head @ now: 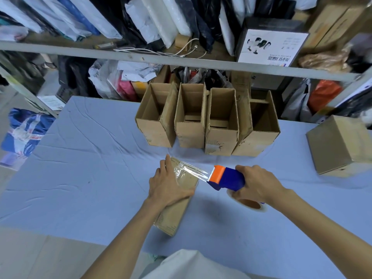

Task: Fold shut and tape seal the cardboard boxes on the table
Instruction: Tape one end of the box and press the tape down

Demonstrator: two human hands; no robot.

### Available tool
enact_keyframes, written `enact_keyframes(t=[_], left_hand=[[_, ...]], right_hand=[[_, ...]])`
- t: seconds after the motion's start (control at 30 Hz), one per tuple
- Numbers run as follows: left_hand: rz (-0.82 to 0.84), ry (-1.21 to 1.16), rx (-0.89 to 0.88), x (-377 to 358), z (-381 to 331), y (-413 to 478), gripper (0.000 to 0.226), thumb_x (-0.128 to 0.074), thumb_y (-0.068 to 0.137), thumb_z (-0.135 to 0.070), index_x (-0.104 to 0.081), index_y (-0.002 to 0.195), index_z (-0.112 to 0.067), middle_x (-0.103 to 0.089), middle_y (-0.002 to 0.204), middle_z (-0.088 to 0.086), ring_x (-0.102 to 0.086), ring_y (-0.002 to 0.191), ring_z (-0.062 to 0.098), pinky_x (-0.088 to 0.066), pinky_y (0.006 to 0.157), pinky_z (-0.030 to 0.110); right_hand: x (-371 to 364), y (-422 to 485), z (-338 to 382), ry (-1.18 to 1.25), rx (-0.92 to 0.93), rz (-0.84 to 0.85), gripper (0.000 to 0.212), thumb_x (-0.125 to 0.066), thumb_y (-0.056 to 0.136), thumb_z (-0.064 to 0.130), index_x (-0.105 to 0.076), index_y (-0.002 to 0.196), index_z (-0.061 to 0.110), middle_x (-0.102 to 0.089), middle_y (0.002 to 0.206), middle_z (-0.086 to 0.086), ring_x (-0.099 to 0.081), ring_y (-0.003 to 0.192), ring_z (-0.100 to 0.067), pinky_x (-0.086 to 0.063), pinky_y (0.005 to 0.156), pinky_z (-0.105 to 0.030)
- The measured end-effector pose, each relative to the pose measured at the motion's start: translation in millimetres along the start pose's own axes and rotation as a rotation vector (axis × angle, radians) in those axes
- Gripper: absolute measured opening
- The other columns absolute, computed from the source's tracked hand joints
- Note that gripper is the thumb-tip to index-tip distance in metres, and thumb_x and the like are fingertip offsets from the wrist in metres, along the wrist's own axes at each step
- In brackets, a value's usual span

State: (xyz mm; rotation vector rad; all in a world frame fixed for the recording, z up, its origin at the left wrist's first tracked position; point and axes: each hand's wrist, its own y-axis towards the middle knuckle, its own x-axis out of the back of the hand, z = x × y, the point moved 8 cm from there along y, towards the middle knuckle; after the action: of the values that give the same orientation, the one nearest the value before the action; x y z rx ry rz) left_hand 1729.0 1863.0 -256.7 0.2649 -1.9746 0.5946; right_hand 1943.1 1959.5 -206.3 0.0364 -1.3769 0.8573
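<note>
A closed cardboard box (175,214) lies on the blue-covered table (90,158), long side running towards me. My left hand (167,184) lies on top of it with fingers spread flat, pressing it down. My right hand (259,186) grips a blue and orange tape dispenser (225,178) just right of the box. A strip of clear tape (193,171) stretches from the dispenser's orange end to the far end of the box top. The tape roll (249,204) shows below my right hand.
Several open cardboard boxes (191,121) stand in a row behind the taped box. A closed box (340,146) sits at the table's right edge. Beyond the table a metal shelf (181,59) holds bags, cables and cartons. A blue bag (24,131) lies left of the table.
</note>
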Motion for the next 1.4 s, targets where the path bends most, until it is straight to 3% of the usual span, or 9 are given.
enact_keyframes(t=[0.3,0.53,0.7,0.87,1.0,1.07,1.2,1.33,1.4], left_hand=[[-0.030,0.021,-0.005,-0.5,-2.4,-3.2,0.134,-0.067,0.058,-0.077,0.003,0.152,-0.012,-0.025,0.147,0.001,-0.040,0.129,0.022,-0.043,0.093,0.040],[-0.037,0.018,-0.030,1.1,-2.3,-4.5,0.133,-0.066,0.058,-0.077,0.002,0.152,-0.012,-0.026,0.147,0.001,-0.040,0.129,0.022,-0.042,0.093,0.038],[-0.032,0.002,-0.037,1.0,2.6,-1.0,0.133,-0.067,0.058,-0.077,0.002,0.152,-0.013,-0.025,0.147,0.000,-0.039,0.130,0.021,-0.042,0.093,0.039],[-0.035,-0.012,-0.040,0.0,3.7,0.9,0.134,-0.068,0.057,-0.078,0.003,0.152,-0.015,-0.025,0.147,0.000,-0.037,0.132,0.021,-0.042,0.093,0.039],[-0.020,-0.027,-0.032,-0.6,5.3,0.2,0.135,-0.070,0.057,-0.075,0.005,0.152,-0.015,-0.024,0.148,0.000,-0.035,0.133,0.021,-0.042,0.095,0.039],[-0.015,-0.026,-0.033,-0.9,5.1,0.9,0.135,-0.070,0.057,-0.075,0.006,0.152,-0.015,-0.024,0.147,0.000,-0.036,0.133,0.021,-0.042,0.095,0.039],[-0.007,-0.025,-0.029,-0.6,5.7,0.6,0.135,-0.069,0.057,-0.077,0.004,0.152,-0.014,-0.025,0.146,0.000,-0.037,0.132,0.021,-0.042,0.094,0.039],[-0.007,-0.043,-0.027,-0.1,6.7,0.1,0.134,-0.067,0.056,-0.079,0.002,0.152,-0.016,-0.027,0.145,-0.001,-0.039,0.131,0.021,-0.043,0.093,0.038],[-0.005,-0.063,-0.021,0.1,8.0,0.8,0.135,-0.067,0.055,-0.079,0.002,0.152,-0.017,-0.026,0.146,-0.001,-0.039,0.131,0.022,-0.042,0.094,0.039]], right_hand=[[-3.7,25.5,35.8,-0.253,-0.070,0.054,0.040,-0.070,0.073,0.031,-0.038,0.094,0.018,-0.047,0.088,-0.002,-0.048,0.078,-0.024,-0.038,0.066,-0.027],[-42.3,36.4,59.4,-0.446,0.012,0.071,0.038,-0.066,0.077,0.035,-0.059,0.110,0.017,-0.064,0.110,-0.003,-0.063,0.102,-0.025,-0.046,0.076,-0.027],[-93.0,30.0,35.8,-0.232,-0.132,0.117,0.035,-0.067,0.077,0.034,-0.053,0.103,0.016,-0.062,0.109,-0.005,-0.062,0.098,-0.026,-0.037,0.069,-0.027],[-68.7,46.6,2.1,-0.306,-0.206,-0.113,0.049,-0.067,0.081,0.045,-0.046,0.110,0.012,-0.062,0.105,-0.006,-0.062,0.093,-0.025,-0.035,0.066,-0.029],[-78.1,55.9,-16.1,-0.431,-0.261,-0.191,0.086,-0.077,0.070,0.054,-0.044,0.134,0.006,-0.059,0.096,-0.013,-0.058,0.084,-0.029,-0.043,0.069,-0.036],[-81.8,54.7,-16.1,-0.394,-0.271,-0.226,0.084,-0.088,0.061,0.036,-0.052,0.131,0.005,-0.059,0.089,-0.016,-0.056,0.079,-0.030,-0.042,0.065,-0.037],[-109.0,47.0,-8.5,-0.059,-0.227,-0.158,0.072,-0.055,0.086,-0.003,-0.019,0.148,0.008,-0.046,0.123,-0.018,-0.049,0.106,-0.032,-0.044,0.082,-0.035],[-93.0,39.2,-5.1,0.007,-0.231,-0.371,0.070,-0.061,0.069,-0.010,-0.041,0.134,0.006,-0.051,0.109,-0.022,-0.047,0.092,-0.036,-0.041,0.074,-0.042],[-77.9,38.6,15.6,0.187,-0.087,-0.443,0.046,-0.059,0.078,-0.007,-0.053,0.122,0.003,-0.059,0.100,-0.018,-0.052,0.084,-0.032,-0.040,0.066,-0.036]])
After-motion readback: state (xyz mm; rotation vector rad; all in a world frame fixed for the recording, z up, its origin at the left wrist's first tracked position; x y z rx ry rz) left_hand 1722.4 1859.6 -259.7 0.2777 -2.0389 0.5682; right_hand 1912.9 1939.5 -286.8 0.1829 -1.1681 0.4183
